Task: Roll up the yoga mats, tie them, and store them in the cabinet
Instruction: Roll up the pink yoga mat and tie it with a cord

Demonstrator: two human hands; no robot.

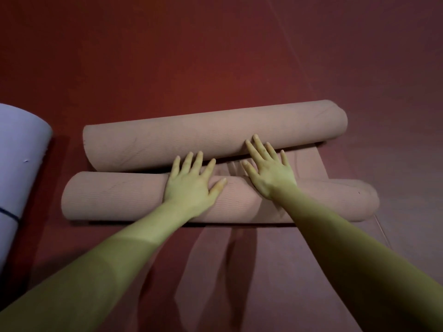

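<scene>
Pink ribbed foam yoga mat (pixel 215 137), rolled from both ends on the dark red floor (pixel 215 56).
Left hand (pixel 191 185) at 6 o'clock and right hand (pixel 271 168) at 4 o'clock press it, fingers spread flat.

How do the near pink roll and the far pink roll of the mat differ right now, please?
The near roll lies closest to the person, and both palms press on it; the far roll lies beyond, touched only by the fingertips of the left hand and right hand. The near roll reaches further left and right; the far roll sits inside that span. Both are pink, ribbed, lie crosswise on the red floor, and neither shows a tie.
</scene>
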